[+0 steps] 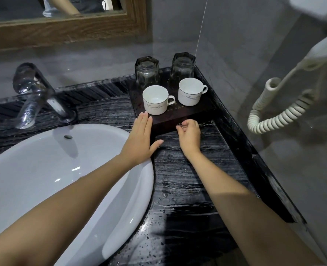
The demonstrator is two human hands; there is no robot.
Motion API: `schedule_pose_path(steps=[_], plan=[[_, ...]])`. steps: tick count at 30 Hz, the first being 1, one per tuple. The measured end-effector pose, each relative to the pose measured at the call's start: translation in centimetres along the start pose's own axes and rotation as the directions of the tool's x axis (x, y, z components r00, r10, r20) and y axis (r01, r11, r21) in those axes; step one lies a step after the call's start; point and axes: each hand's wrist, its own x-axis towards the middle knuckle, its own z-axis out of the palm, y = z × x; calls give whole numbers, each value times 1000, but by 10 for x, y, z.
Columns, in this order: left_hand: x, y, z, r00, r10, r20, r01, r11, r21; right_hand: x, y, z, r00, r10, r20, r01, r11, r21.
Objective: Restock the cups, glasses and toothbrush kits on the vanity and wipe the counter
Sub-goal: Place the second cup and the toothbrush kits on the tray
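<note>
A dark wooden tray [187, 115] sits in the back right corner of the black marble counter [189, 169]. On it stand two white cups, the left cup [155, 100] and the right cup [191, 92], both upright with handles to the right. Behind them are two upturned clear glasses, one on the left [147, 71] and one on the right [182, 68]. My left hand [141, 137] lies flat and open against the tray's front left corner. My right hand [189, 131] is curled at the tray's front edge, fingertips touching it. No toothbrush kits are in view.
A white basin [43, 169] fills the left, with a chrome tap [35, 95] behind it. Water drops cover the counter. A white wall hairdryer with a coiled cord [270, 112] hangs on the right. A wood-framed mirror [66, 25] is above.
</note>
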Motion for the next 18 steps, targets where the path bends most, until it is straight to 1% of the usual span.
schedule_pose_path(steps=[3, 6, 8, 10, 12, 13, 15, 17, 18], plan=[[0, -1, 0, 999, 5, 42, -9, 996, 85, -5, -4, -4, 998, -32, 53, 39, 988, -148], [0, -4, -3, 996, -14, 87, 4, 994, 108, -12, -13, -9, 990, -35, 138, 78, 945, -318], [-3, -4, -7, 994, -35, 102, 26, 996, 84, -18, -20, -12, 982, -9, 189, 89, 904, -419], [-10, -4, -12, 995, -51, 88, 47, 998, 49, -24, -29, -17, 975, 41, 218, 74, 865, -496], [-20, -8, -19, 993, -90, 81, 86, 995, 45, -31, -40, -22, 958, 82, 273, 90, 822, -562], [-25, -13, -24, 989, -116, 96, 110, 992, 61, -33, -46, -25, 944, 103, 313, 109, 799, -591], [-36, -24, -34, 970, -167, 176, 152, 984, 97, -37, -61, -31, 893, 176, 414, 150, 752, -642], [-48, -38, -47, 933, -214, 288, 199, 977, 81, -40, -80, -35, 818, 254, 516, 214, 699, -682], [-54, -46, -54, 907, -235, 349, 227, 972, 64, -42, -91, -36, 769, 280, 574, 277, 664, -695]])
